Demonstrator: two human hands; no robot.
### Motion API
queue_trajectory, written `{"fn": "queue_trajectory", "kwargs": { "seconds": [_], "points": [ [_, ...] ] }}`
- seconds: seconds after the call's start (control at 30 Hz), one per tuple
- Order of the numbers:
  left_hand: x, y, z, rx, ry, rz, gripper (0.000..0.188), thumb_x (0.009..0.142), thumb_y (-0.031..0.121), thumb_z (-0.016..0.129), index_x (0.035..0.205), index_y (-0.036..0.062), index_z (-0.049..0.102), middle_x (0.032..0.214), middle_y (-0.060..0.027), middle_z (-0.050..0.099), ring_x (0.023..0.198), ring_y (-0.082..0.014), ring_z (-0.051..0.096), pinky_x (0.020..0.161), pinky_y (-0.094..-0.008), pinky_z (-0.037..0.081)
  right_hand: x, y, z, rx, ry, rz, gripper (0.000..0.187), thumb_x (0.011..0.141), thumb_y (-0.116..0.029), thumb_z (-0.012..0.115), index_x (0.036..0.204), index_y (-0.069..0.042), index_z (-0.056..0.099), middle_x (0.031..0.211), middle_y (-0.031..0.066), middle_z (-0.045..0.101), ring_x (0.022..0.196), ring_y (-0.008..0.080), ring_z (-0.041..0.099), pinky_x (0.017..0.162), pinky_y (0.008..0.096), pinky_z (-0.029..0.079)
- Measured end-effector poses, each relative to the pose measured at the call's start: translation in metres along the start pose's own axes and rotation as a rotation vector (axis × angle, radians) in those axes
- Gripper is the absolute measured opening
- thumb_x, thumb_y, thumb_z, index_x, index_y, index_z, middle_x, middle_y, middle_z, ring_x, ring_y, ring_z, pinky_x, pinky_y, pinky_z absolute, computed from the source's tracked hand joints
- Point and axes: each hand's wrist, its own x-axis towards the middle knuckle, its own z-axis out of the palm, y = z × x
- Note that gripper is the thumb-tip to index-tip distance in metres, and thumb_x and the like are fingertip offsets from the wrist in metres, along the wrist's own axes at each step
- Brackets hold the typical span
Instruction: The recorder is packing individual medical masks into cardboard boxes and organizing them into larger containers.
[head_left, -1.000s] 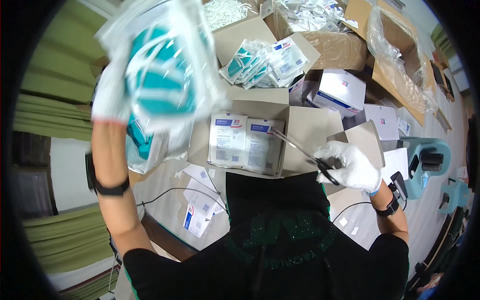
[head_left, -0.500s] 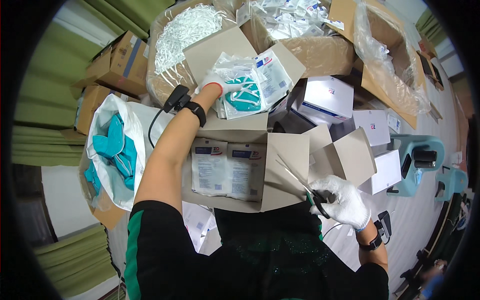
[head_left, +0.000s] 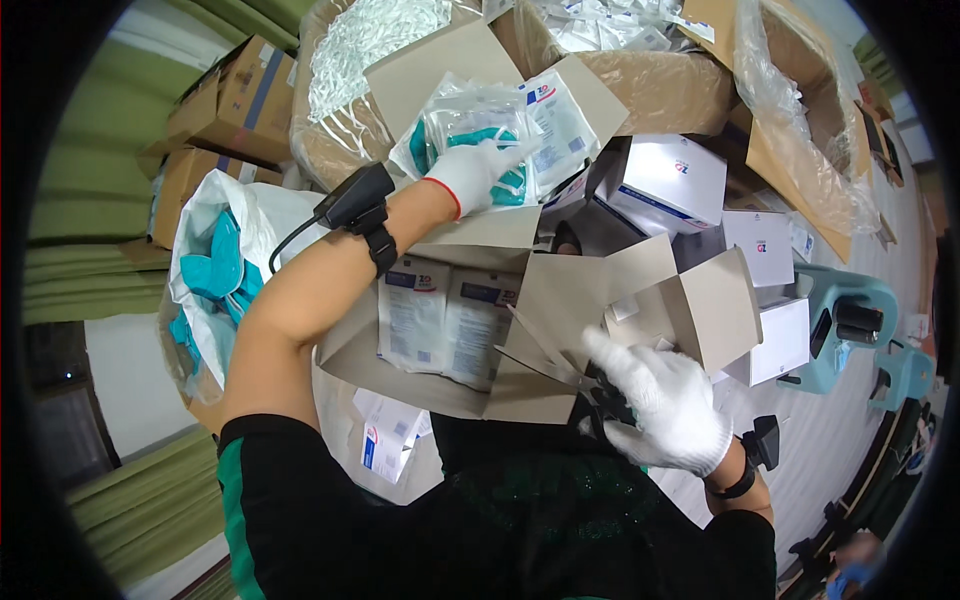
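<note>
Green curtains (head_left: 85, 190) are seen along the left side in the head view, with brown cartons (head_left: 235, 105) piled beside them and pale flooring (head_left: 745, 400) shown at the lower right. White strips (head_left: 370, 55) are heaped in a plastic-lined carton at the top. Teal pieces (head_left: 215, 265) are held in a white bag (head_left: 190, 215) at the left.

Clear packets (head_left: 475, 110) with teal contents are laid among cardboard flaps beyond an open box (head_left: 350, 345), in which two white packets (head_left: 412, 320) are placed side by side. The gloved left hand (head_left: 485, 175) is rested over the clear packets, its fingers partly extended; whether one is gripped cannot be told. By the gloved right hand (head_left: 660, 400), partly curled, dark-handled scissors (head_left: 540, 365) are held, their blades spread apart and pointed left over the open box's right side. White boxes (head_left: 670, 185) are grouped at the right, near a blue-green stool (head_left: 875, 300).
</note>
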Motion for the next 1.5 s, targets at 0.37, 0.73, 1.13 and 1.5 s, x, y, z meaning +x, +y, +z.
{"fn": "queue_trajectory", "kwargs": {
  "seconds": [0.37, 0.73, 1.13, 1.5],
  "points": [
    [0.005, -0.023, 0.033, 0.088, -0.014, 0.216, 0.065, 0.086, 0.004, 0.049, 0.147, 0.0217, 0.031, 0.108, -0.0234, 0.061, 0.094, -0.0376, 0.064, 0.084, -0.0431, 0.050, 0.014, 0.051, 0.057, -0.108, -0.041, -0.190, 0.048, 0.064, -0.016, 0.073, 0.110, -0.012, 0.060, 0.082, 0.0053, 0.056, 0.072, 0.0253, 0.059, 0.063, 0.0391, 0.048],
    [-0.002, -0.017, 0.075, -0.291, -0.272, 0.046, 0.073, 0.088, -0.005, 0.037, 0.152, 0.0293, 0.023, 0.140, -0.0188, 0.046, 0.128, -0.0350, 0.048, 0.103, -0.0426, 0.041, 0.016, 0.056, 0.054, 0.001, -0.115, -0.152, 0.053, 0.065, -0.020, 0.077, 0.114, -0.015, 0.059, 0.086, 0.0066, 0.057, 0.075, 0.0276, 0.060, 0.064, 0.0392, 0.049],
    [-0.005, -0.019, 0.057, -0.236, -0.514, 0.064, 0.044, 0.087, 0.015, 0.045, 0.128, 0.0146, 0.059, 0.120, -0.0171, 0.063, 0.110, -0.0340, 0.058, 0.097, -0.0388, 0.044, 0.005, 0.040, 0.044, -0.033, -0.076, -0.193, 0.060, 0.060, -0.017, 0.078, 0.116, -0.015, 0.059, 0.089, 0.0076, 0.059, 0.074, 0.0298, 0.061, 0.063, 0.0407, 0.049],
    [-0.038, 0.002, 0.041, -0.148, -0.396, -0.107, 0.041, 0.078, 0.038, 0.064, 0.102, 0.0049, 0.072, 0.102, -0.0176, 0.069, 0.094, -0.0365, 0.065, 0.085, -0.0406, 0.052, -0.012, 0.018, 0.051, -0.130, -0.118, -0.223, 0.062, 0.065, -0.020, 0.075, 0.124, -0.016, 0.055, 0.088, 0.0103, 0.059, 0.073, 0.0297, 0.062, 0.062, 0.0409, 0.049]
  ]
}}
